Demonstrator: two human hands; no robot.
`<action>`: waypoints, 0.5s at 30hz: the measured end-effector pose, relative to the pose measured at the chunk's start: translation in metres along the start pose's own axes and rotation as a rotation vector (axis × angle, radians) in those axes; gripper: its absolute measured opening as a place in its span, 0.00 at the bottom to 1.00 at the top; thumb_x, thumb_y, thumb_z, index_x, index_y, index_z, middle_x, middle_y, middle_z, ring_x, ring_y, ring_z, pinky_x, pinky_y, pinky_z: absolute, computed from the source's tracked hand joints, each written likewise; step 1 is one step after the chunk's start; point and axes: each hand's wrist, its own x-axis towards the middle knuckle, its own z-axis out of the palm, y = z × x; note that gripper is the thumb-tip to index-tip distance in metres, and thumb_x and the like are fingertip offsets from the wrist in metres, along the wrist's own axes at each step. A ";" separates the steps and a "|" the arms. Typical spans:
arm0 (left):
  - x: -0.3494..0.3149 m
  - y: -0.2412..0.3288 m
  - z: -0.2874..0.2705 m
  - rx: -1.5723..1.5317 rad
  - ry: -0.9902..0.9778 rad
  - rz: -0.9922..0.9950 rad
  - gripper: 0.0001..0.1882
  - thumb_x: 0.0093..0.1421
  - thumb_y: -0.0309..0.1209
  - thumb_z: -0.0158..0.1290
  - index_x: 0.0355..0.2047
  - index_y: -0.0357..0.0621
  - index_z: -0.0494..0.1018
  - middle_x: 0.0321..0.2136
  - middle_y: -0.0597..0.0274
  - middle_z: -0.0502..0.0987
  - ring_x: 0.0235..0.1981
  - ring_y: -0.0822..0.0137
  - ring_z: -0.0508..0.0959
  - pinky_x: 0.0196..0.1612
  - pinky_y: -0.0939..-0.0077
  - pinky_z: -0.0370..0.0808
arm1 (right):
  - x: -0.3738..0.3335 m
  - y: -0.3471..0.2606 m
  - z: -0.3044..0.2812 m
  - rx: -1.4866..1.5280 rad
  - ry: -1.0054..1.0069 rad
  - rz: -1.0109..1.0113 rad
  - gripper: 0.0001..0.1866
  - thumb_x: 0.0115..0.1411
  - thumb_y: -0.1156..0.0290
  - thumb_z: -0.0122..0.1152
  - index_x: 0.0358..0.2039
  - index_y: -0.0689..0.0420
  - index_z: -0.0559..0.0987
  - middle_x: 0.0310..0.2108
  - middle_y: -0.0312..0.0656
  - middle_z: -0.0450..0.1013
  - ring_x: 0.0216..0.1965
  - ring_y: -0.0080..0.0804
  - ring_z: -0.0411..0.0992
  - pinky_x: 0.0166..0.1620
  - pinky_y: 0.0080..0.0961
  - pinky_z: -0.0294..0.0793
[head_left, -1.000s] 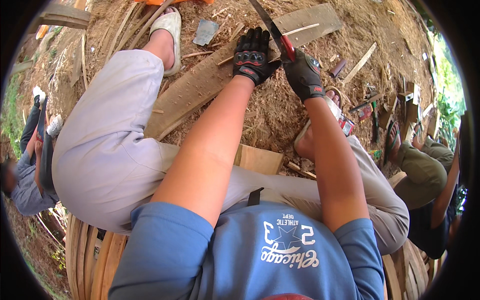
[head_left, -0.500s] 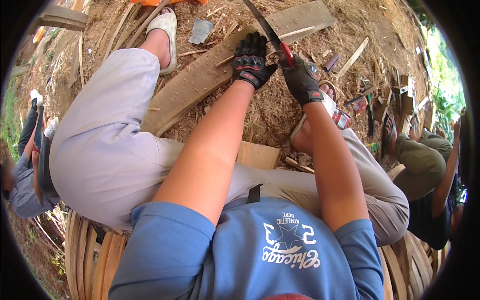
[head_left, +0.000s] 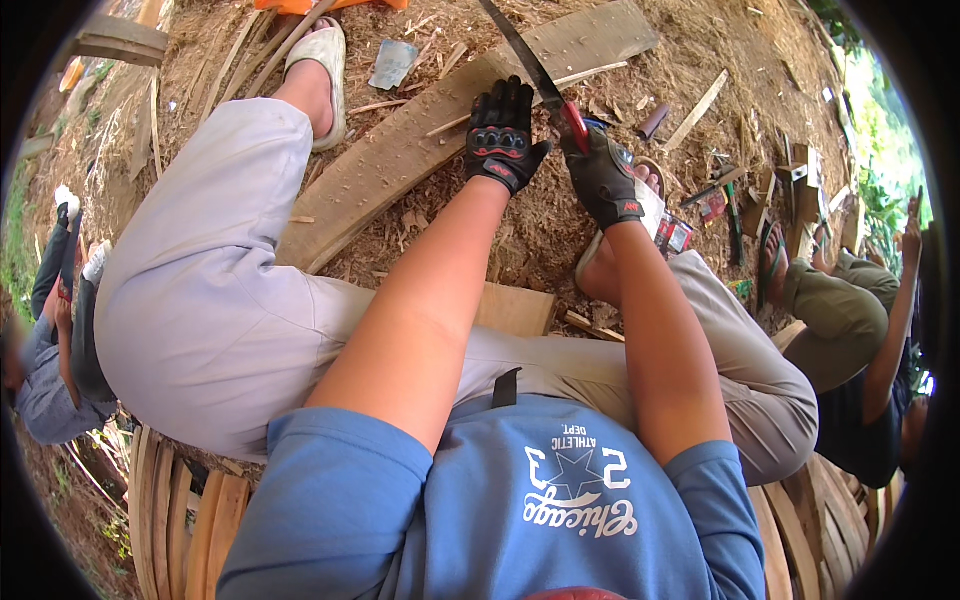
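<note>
– Red handle, dark blade: where is this long-bladed tool (head_left: 529, 60)?
– The right hand (head_left: 605, 180) grips its handle. The blade points away from the person, passing over the plank (head_left: 395, 165).
– And the left hand (head_left: 499, 142)?
– Just left of the tool, over the plank, fingers straight. Whether it presses the wood, I cannot tell.
</note>
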 end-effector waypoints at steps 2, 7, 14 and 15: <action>0.002 0.004 0.000 -0.010 -0.010 0.001 0.54 0.61 0.56 0.64 0.79 0.48 0.52 0.80 0.48 0.51 0.80 0.46 0.51 0.80 0.42 0.46 | 0.001 0.011 0.004 0.018 0.021 -0.020 0.18 0.70 0.53 0.61 0.50 0.51 0.84 0.36 0.56 0.82 0.38 0.59 0.81 0.43 0.52 0.78; 0.004 -0.001 0.001 -0.010 -0.003 0.001 0.53 0.61 0.56 0.64 0.79 0.48 0.53 0.80 0.48 0.51 0.80 0.47 0.51 0.80 0.43 0.46 | 0.004 0.001 0.005 -0.021 0.017 0.014 0.18 0.69 0.52 0.62 0.51 0.51 0.84 0.36 0.56 0.82 0.38 0.60 0.81 0.42 0.52 0.78; 0.005 -0.008 0.003 0.002 0.009 0.023 0.53 0.62 0.57 0.62 0.79 0.46 0.54 0.80 0.48 0.51 0.80 0.48 0.51 0.80 0.43 0.45 | 0.005 -0.018 -0.006 -0.026 -0.053 0.076 0.19 0.70 0.51 0.60 0.50 0.52 0.84 0.36 0.57 0.82 0.40 0.61 0.81 0.43 0.53 0.78; 0.006 -0.007 0.004 0.006 0.011 0.028 0.52 0.62 0.57 0.62 0.78 0.46 0.54 0.80 0.48 0.51 0.80 0.48 0.51 0.80 0.43 0.45 | 0.006 -0.015 -0.005 -0.014 -0.050 0.076 0.19 0.70 0.51 0.60 0.50 0.52 0.84 0.36 0.57 0.82 0.40 0.61 0.81 0.43 0.53 0.78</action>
